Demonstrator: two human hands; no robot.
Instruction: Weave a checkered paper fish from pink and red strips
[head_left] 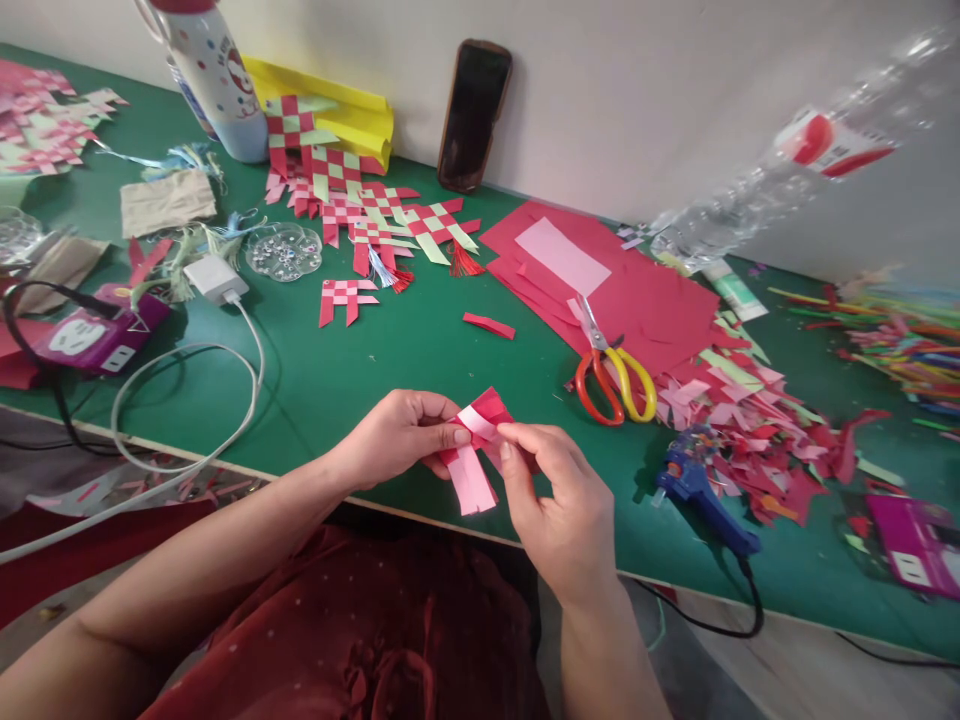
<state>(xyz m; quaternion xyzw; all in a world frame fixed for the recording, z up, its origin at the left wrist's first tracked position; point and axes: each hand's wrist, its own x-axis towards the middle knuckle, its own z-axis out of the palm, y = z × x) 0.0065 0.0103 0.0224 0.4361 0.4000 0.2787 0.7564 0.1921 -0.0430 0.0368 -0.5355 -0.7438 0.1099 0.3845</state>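
Between my hands, above the table's front edge, is a small weaving of red and pink paper strips (474,478). My left hand (401,435) pinches its left side, thumb on top. My right hand (559,490) is closed at its right side, thumb and forefinger gripping a strip end. Pink strip tails hang down toward me, and a red corner points away. Beyond my hands lies a loose red paper strip (489,325). Scissors (611,375) with one red and one yellow handle rest to the right, their blades on red paper sheets (652,300).
Finished woven paper fish (349,300) lie in a group at the back, near a phone (474,115) leaning on the wall. Right of me are paper scraps (739,420), a blue glue gun (705,495) and a plastic bottle (750,200). A white cable (251,385) loops at left.
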